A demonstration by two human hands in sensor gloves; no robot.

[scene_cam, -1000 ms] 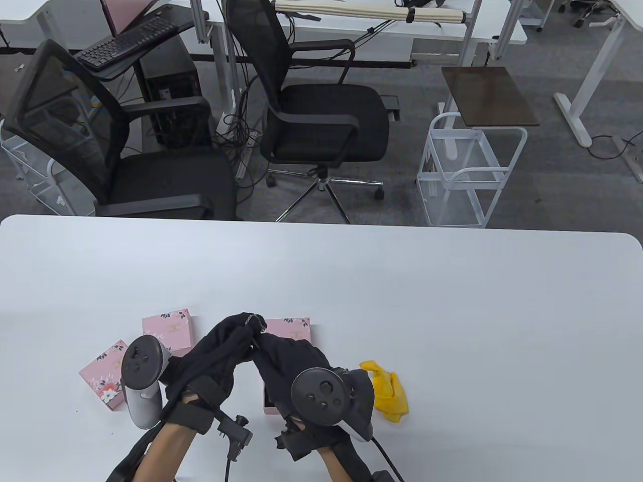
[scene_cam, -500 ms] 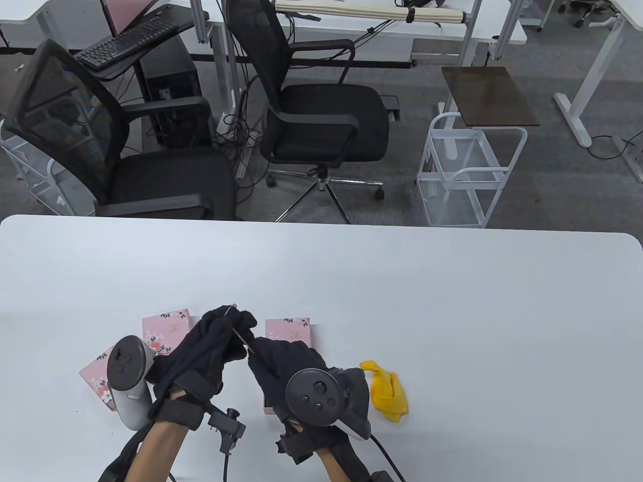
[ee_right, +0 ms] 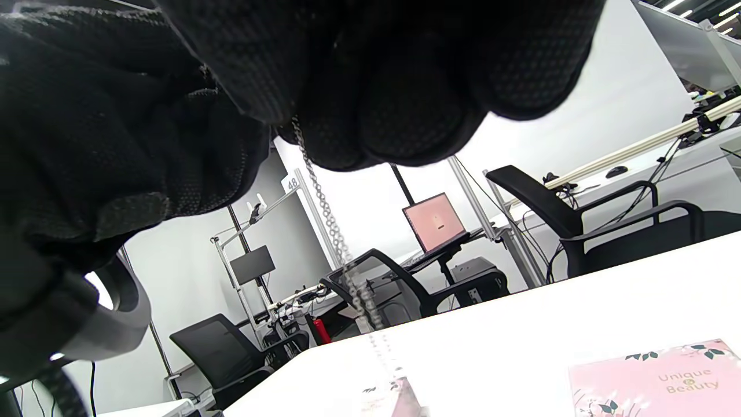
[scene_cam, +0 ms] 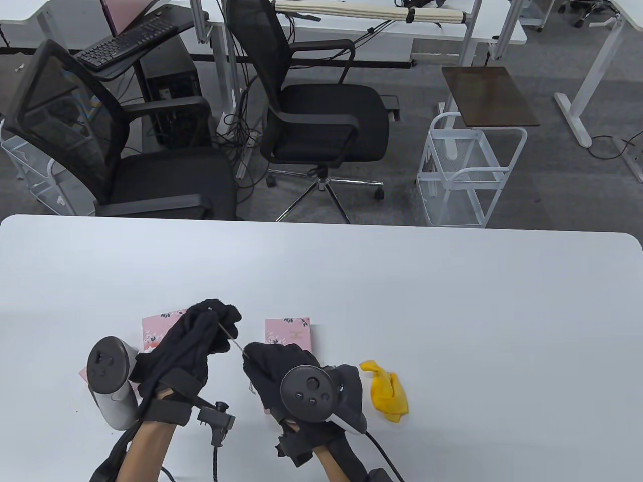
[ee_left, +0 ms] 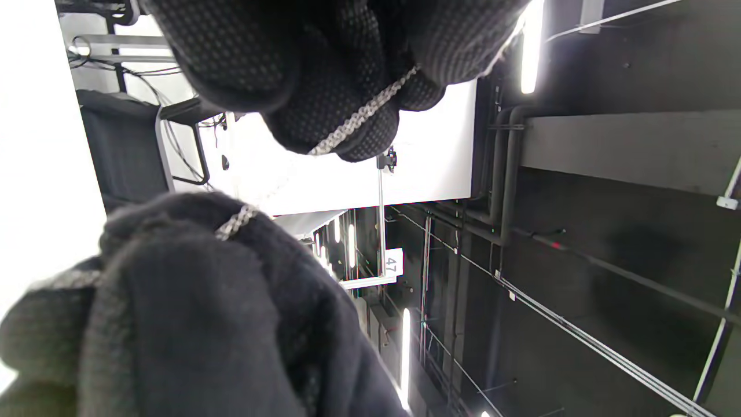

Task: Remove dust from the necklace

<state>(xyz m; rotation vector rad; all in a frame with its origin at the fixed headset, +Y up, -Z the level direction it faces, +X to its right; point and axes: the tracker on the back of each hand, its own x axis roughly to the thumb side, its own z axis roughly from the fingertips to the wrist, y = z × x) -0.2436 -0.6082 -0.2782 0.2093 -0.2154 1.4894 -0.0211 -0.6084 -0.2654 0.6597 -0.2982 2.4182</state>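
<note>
Two hands hold the necklace (scene_cam: 231,340): left hand (scene_cam: 198,334) pinches one end, right hand (scene_cam: 274,364) the other. Since a second ago they have drawn apart, so chain now spans taut between fingertips. Yellow cloth (scene_cam: 387,389) lies untouched beside the right hand; dusting not begun.

Over the last second the left hand (scene_cam: 193,339) drifts left and slightly farther out across the desk (scene_cam: 402,301), its tracker (scene_cam: 108,379) sliding left with it, so it now covers more of the pink boxes (scene_cam: 158,326) on the left. The right hand (scene_cam: 281,369) shifts a little left and nearer. The two grips, touching at the fingertips a second ago, now stand apart, and a short taut stretch of the necklace (scene_cam: 230,338) shows between them where before only a bunched bit sat on the left fingers.
</note>
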